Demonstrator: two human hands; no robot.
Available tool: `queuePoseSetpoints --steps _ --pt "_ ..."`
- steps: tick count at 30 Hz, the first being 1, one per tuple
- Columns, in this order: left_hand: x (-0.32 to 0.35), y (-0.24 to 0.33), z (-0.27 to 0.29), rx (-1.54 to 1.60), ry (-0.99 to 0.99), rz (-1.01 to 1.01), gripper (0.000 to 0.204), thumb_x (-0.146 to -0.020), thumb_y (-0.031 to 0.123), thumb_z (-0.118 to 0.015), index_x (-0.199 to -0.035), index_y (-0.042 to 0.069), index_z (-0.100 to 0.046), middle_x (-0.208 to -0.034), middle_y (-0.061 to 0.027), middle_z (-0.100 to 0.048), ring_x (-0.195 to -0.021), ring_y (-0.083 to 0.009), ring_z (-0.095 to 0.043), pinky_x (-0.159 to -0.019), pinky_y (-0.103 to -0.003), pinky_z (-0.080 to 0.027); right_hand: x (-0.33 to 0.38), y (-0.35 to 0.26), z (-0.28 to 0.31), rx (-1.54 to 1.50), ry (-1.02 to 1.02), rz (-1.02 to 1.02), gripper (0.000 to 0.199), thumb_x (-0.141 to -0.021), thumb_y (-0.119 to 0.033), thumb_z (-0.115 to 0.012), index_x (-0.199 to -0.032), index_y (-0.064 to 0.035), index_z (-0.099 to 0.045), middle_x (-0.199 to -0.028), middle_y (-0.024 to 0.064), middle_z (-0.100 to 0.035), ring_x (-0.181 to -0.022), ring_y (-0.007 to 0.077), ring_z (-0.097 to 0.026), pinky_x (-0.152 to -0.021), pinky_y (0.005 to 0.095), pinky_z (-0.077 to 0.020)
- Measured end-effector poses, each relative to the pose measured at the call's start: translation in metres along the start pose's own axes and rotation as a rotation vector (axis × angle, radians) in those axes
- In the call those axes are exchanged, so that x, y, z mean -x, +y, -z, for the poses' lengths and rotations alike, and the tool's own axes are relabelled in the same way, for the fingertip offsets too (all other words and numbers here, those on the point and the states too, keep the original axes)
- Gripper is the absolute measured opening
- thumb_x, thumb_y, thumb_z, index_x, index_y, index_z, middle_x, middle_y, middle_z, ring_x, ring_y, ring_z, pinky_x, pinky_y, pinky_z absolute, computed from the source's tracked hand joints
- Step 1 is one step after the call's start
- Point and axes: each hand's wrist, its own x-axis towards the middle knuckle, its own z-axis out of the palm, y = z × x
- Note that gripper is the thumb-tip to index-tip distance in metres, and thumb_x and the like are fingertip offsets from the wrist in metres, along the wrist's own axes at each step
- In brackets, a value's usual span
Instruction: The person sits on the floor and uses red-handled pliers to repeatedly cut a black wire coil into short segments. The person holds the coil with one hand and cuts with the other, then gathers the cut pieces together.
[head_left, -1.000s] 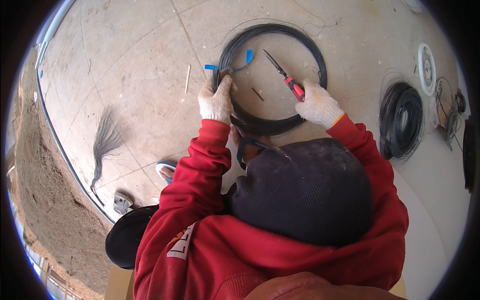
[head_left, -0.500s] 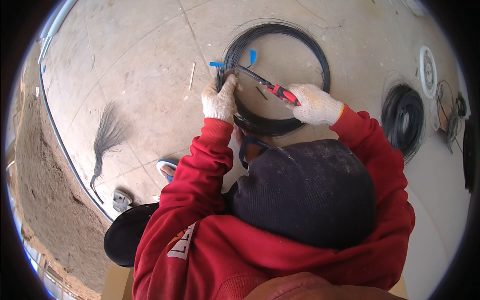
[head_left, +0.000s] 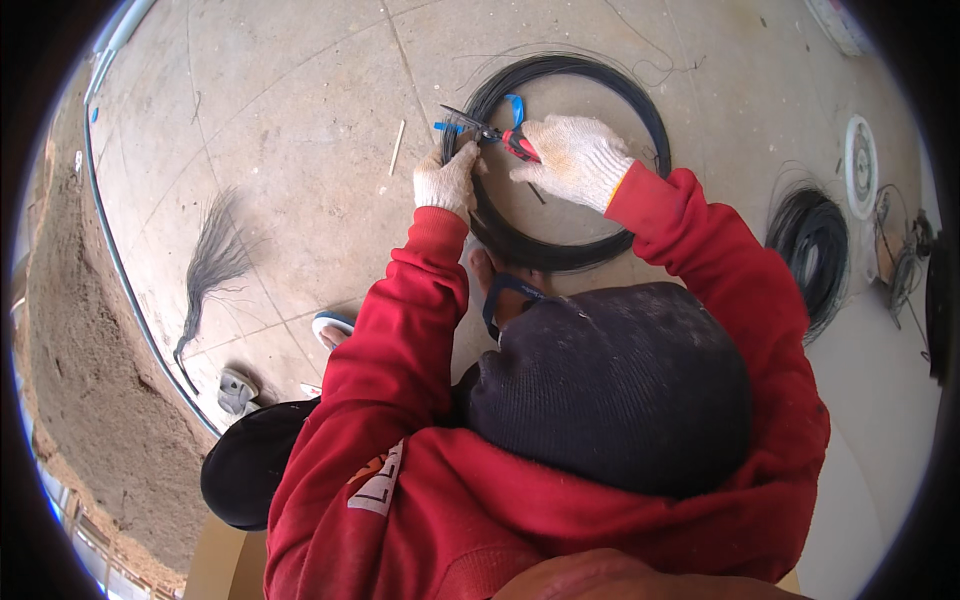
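Observation:
A ring-shaped coil of thin dark wire (head_left: 545, 254) lies on the concrete floor in front of me. My left hand (head_left: 446, 186), in a white knit glove, is closed around the coil's left side. My gloved right hand (head_left: 577, 160) grips red-and-black-handled snips (head_left: 521, 145) over the inside of the ring. Their jaws are spread across the left part of the coil, close to my left fingertips. A blue strip (head_left: 515, 109) is tied around the wires there. Whether the blades touch the wire or the strip, I cannot tell.
A cut wire bundle (head_left: 208, 262) fans out on the floor at left. Another wire coil (head_left: 808, 243) and a white disc (head_left: 860, 167) are at right. A thin stick (head_left: 397, 147) lies left of the ring. A hose (head_left: 120, 270) runs beside bare soil (head_left: 75, 300).
My right hand has moved left and up with the snips, from the ring's right side towards my left hand. The jaws, closed before, are now spread at the blue strip.

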Motion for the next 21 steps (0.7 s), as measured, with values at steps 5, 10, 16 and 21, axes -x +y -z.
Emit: queuePoseSetpoints --steps 5,10,16,21 --pt "-0.008 -0.005 -0.001 0.065 -0.013 0.057 0.012 -0.088 0.019 -0.069 -0.093 0.009 -0.064 -0.064 -0.0014 -0.059 -0.039 -0.0083 -0.04 -0.035 -0.025 -0.026 -0.005 -0.018 0.016 0.058 -0.18 -0.134 0.041 -0.095 -0.04 -0.051 -0.101 -0.0029 -0.067 -0.092 0.0188 -0.07 -0.084 0.0366 -0.069 -0.072 0.0481 -0.0551" --pt "-0.01 -0.007 -0.005 0.077 0.013 0.077 0.012 -0.087 0.02 -0.07 -0.089 0.009 -0.065 -0.062 -0.001 -0.058 -0.038 -0.0087 -0.04 -0.035 -0.025 -0.027 -0.007 -0.017 0.001 0.066 -0.119 -0.2 0.047 -0.096 -0.044 -0.047 -0.092 -0.003 -0.068 -0.082 0.0212 -0.069 -0.076 0.0398 -0.068 -0.069 0.0512 -0.0541" --pt "-0.004 -0.016 0.001 0.035 0.057 0.058 0.014 -0.087 0.017 -0.07 -0.082 0.004 -0.068 -0.059 -0.0029 -0.059 -0.044 -0.011 -0.049 -0.04 -0.026 -0.036 0.0 -0.003 -0.052 0.064 -0.065 -0.175 0.044 -0.095 -0.048 -0.046 -0.101 -0.0072 -0.062 -0.091 0.0204 -0.067 -0.083 0.0419 -0.066 -0.07 0.0519 -0.0538" --pt "-0.012 -0.017 0.003 -0.065 0.015 -0.002 0.018 -0.09 0.02 -0.066 -0.089 0.003 -0.069 -0.06 -0.002 -0.059 -0.048 -0.0088 -0.05 -0.045 -0.025 -0.038 -0.005 0.011 -0.054 0.005 0.013 -0.166 0.046 -0.094 -0.051 -0.049 -0.092 -0.0064 -0.061 -0.085 0.0182 -0.065 -0.076 0.0389 -0.066 -0.068 0.0494 -0.052"
